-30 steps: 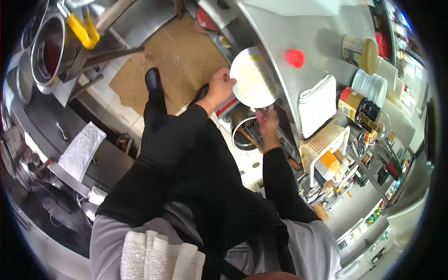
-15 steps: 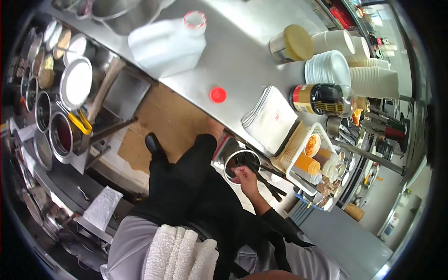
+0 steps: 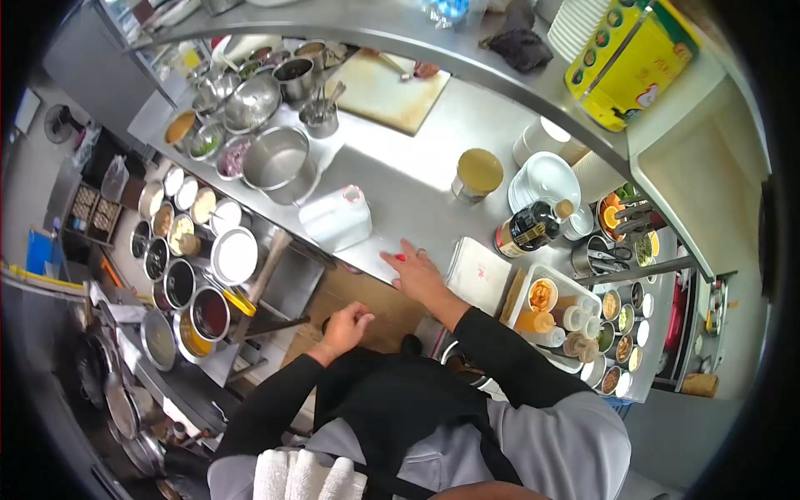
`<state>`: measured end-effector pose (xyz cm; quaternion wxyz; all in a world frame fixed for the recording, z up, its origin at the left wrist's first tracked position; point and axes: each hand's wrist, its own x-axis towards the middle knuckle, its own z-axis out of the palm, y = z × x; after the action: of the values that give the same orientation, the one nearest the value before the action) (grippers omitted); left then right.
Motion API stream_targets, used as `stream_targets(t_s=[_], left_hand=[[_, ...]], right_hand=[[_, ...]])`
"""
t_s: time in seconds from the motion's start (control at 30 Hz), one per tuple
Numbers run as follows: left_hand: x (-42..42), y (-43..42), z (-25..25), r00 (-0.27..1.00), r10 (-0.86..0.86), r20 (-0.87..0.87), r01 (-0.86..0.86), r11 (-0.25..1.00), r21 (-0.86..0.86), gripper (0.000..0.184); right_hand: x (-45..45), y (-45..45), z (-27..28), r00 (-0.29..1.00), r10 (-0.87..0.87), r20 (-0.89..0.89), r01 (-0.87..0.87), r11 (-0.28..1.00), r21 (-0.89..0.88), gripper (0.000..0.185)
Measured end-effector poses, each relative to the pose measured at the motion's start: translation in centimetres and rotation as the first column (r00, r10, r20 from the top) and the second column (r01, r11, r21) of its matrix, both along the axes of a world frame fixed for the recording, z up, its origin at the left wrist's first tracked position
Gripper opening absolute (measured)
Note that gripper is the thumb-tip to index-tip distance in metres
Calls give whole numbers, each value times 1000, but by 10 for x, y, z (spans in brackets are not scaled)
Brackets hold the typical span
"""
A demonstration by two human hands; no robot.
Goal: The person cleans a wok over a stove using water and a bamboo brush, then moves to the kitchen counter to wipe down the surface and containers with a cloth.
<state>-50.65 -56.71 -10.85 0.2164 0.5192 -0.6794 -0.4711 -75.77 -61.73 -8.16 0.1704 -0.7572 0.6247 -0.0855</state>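
At the counter's front edge, my right hand [image 3: 419, 276] has its fingers around a small red cap [image 3: 400, 257], which they partly cover. The cap is on or just above the steel. Just left of it stands a white plastic jug [image 3: 336, 221] with an uncapped mouth and a red ring at its neck. My left hand [image 3: 344, 331] hovers in front of my apron, short of the counter, fingers loosely curled together and nothing visible in them. To the right of my right hand lies a folded white cloth [image 3: 479, 273].
A dark sauce bottle [image 3: 529, 227], a lidded tub [image 3: 477, 173] and stacked white bowls [image 3: 542, 183] stand farther right. A white basket [image 3: 523, 298] holds squeeze bottles. Behind the jug is a large steel pot [image 3: 277, 162]. A steel shelf [image 3: 400, 40] overhangs the counter. Filled pots stand left.
My right hand has come up from the metal container below the counter to the red cap. My left hand has come into view. The camera view has shifted, showing more of the counter.
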Motion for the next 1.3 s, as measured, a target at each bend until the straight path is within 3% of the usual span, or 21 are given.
stream_targets(t_s=[0.03,0.13,0.2,0.27,0.33,0.37,0.43,0.57,0.63,0.77,0.83,0.87,0.9,0.93,1.07,1.13,1.3], left_hand=[[12,-12,21,1000,-12,3,12,1000,-19,19],[41,-54,88,995,94,-39,-101,960,-259,15],[57,-82,109,996,76,-39,-85,854,-514,19],[63,-114,123,999,46,15,-21,696,-717,26],[61,-137,140,998,23,50,23,652,-758,30],[60,-145,142,993,51,106,52,624,-780,35],[61,-164,139,986,66,152,84,589,-804,41],[59,-193,123,979,-11,203,170,593,-787,43],[58,-202,118,985,-59,162,164,607,-778,37],[60,-206,107,994,-89,60,101,587,-804,32],[58,-207,107,996,-85,37,78,557,-827,32],[58,-207,108,996,-82,34,74,555,-828,32],[58,-207,109,996,-79,40,78,575,-814,32],[58,-206,110,996,-75,46,82,595,-800,31],[58,-205,114,997,-74,18,59,592,-804,30],[57,-202,115,997,-71,28,67,639,-766,31],[56,-200,118,999,-28,29,40,650,-759,29]], right_hand=[[2,-9,-13,997,68,-41,-66,997,35,54],[0,-27,-57,999,-23,40,20,998,60,44],[2,-36,-19,960,-195,201,197,980,6,33],[7,-56,15,802,-261,537,409,895,-177,24],[13,-85,45,603,-346,719,520,854,-24,22],[19,-95,58,604,-364,709,530,848,-17,22],[35,-122,80,368,-215,904,489,872,9,22],[58,-148,73,396,-250,884,527,850,4,27],[62,-150,64,515,-298,804,470,882,26,28],[64,-135,87,612,-229,757,386,922,-34,33],[58,-140,110,866,-121,485,198,974,-111,40],[55,-146,116,868,-117,483,194,974,-114,40],[53,-152,124,950,48,310,10,984,-180,41],[52,-155,129,970,211,119,-184,960,-210,42],[63,-162,146,975,222,32,-218,972,-90,36],[70,-158,153,974,179,-142,-178,984,15,33],[60,-157,146,973,218,-74,-222,974,-52,35]])
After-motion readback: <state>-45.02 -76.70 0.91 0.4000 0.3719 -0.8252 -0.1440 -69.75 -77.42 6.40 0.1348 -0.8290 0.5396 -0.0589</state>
